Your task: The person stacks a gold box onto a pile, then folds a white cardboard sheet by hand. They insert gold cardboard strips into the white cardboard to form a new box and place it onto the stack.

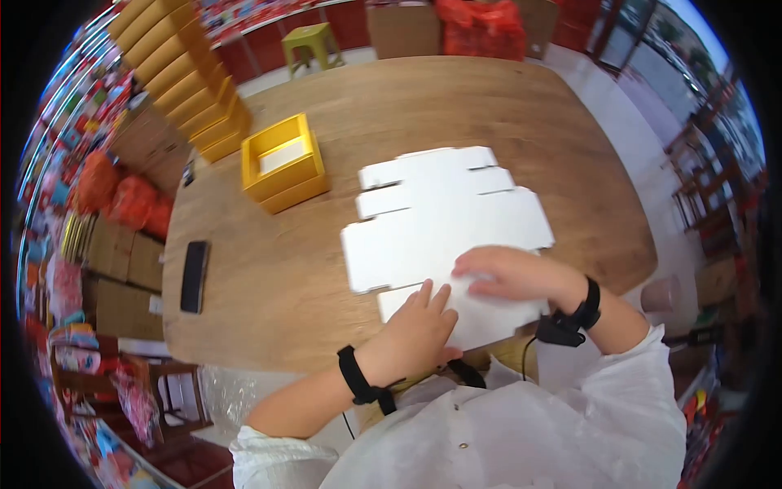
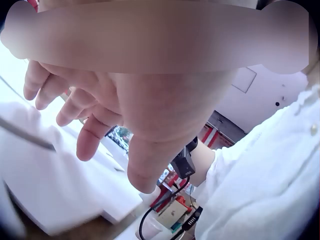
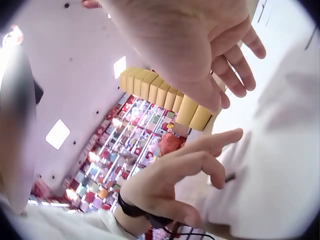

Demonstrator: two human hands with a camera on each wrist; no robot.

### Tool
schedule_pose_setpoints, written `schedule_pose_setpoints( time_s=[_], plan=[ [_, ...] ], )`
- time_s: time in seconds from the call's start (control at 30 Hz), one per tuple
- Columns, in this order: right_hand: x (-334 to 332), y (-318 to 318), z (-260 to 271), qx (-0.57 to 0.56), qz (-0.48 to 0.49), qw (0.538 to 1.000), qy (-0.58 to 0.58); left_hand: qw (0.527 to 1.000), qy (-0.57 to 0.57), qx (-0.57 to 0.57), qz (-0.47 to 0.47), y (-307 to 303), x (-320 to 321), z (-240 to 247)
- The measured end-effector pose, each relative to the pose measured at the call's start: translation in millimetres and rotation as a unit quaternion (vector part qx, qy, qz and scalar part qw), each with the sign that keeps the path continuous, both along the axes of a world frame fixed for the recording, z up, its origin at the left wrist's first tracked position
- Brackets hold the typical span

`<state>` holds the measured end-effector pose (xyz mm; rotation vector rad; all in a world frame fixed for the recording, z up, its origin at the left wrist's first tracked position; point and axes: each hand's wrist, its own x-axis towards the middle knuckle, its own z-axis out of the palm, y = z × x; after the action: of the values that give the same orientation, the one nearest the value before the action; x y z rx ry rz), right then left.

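Lying flat on the table (image 1: pixel 505 114), the white die-cut card blank (image 1: pixel 440 220) stretches away from the person. Its long axis runs roughly from 12 o'clock down to 6 o'clock, and the near end leans a little toward 5. Its far flaps are stepped and slotted. Its near flap sits at the table edge, right in front of the person's body, and both hands rest on it.

The left hand (image 1: pixel 419 326) comes in from 7 o'clock. It is laid palm down on the near flap, with its fingers straight, close together and pointing toward 1 o'clock. The right hand (image 1: pixel 509 273) comes in from 4 o'clock and lies across the blank just beyond the left hand, with its fingers aimed toward 9 o'clock. It reaches further up the sheet, so it is the nearer of the two to the wide middle panel.

From the right wrist view, the fingers of that hand are loosely bent against the white surface. No view shows either hand pinching anything. Both look spread and pressing down on the card.

Well apart at 10 o'clock stands a yellow box (image 1: pixel 283 163), open on top. A dark phone (image 1: pixel 194 275) lies at 9 o'clock near the table's left edge.
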<state>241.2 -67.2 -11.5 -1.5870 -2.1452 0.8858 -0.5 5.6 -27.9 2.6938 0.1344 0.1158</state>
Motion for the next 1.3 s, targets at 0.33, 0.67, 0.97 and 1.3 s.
schedule_pose_setpoints(
  time_s=[0.33,0.67,0.97,1.3],
  plan=[
    [1.0,-128.3,-51.7,0.103,-0.092,0.987,-0.082,0.995,0.049,0.090,0.005,-39.5,44.6,4.9],
    [-1.0,-96.3,-27.6,0.163,-0.051,0.941,-0.293,0.996,0.074,-0.034,0.019,-13.0,34.2,22.1],
    [46.2,-12.7,5.9,-0.058,-0.101,0.988,-0.105,0.976,0.167,-0.078,0.116,48.8,67.8,26.3],
    [51.1,-6.0,-29.2,-0.050,-0.128,0.987,-0.080,0.974,0.135,-0.074,0.167,49.9,65.7,-0.7]
  ],
)
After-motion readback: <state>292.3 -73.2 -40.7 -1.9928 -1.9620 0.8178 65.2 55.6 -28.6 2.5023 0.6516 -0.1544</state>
